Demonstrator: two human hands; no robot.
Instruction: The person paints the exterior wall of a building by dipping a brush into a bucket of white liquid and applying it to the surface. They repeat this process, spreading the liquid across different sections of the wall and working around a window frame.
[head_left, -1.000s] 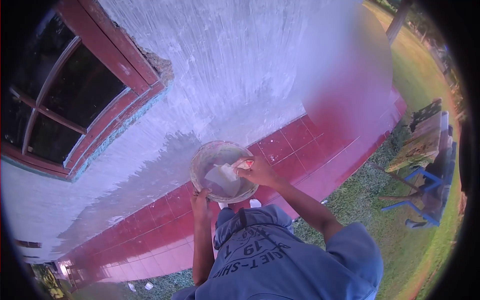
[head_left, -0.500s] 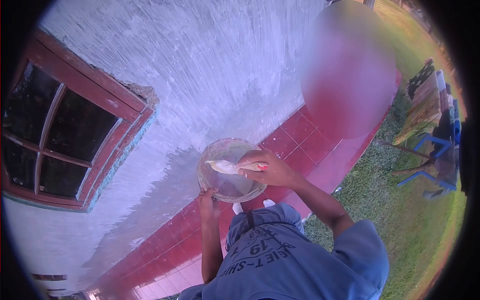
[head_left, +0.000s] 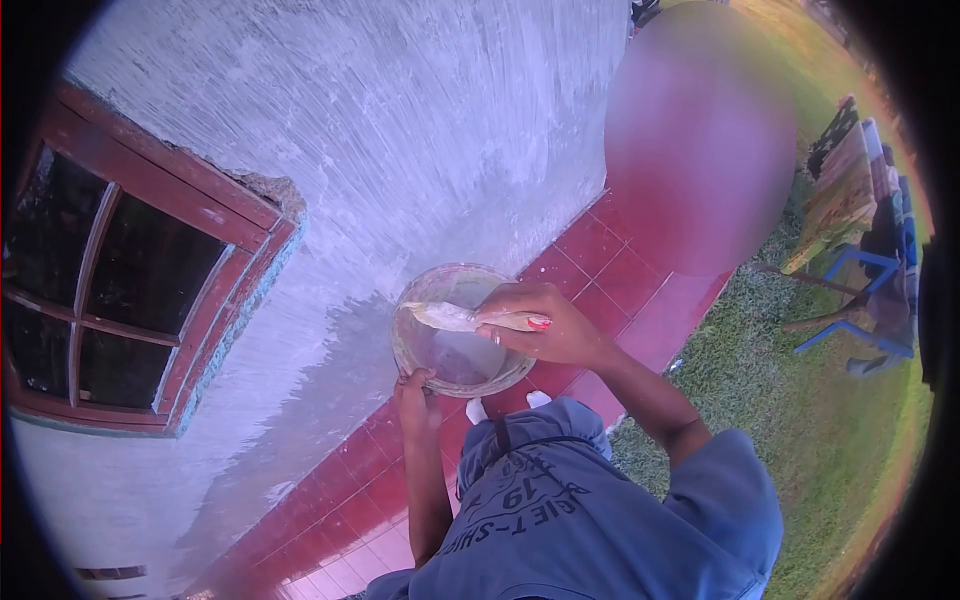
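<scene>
My right hand (head_left: 540, 318) is closed around the handle of a paintbrush (head_left: 447, 316), whose pale, wet-looking bristles point left over the bucket. Below the brush is a round bucket (head_left: 405, 360) with a whitish liquid inside and a smeared rim. Its near left rim is gripped by my left hand (head_left: 414, 388), thumb over the edge. Beside the bucket rises a wall (head_left: 400, 150) with streaky whitish brush marks; a darker, damp-looking patch (head_left: 330, 390) spreads low on it.
A red-framed window (head_left: 130, 270) with a chipped edge is on the left. Red floor tiles (head_left: 590, 255) run along the wall. To the right are grass (head_left: 730, 400) and a rack hung with cloths (head_left: 850, 200). A blurred oval hides the upper right.
The brush has risen slightly and its bristles have shifted a little left across the bucket. My left hand keeps its hold on the rim. The whole view has tilted slightly.
</scene>
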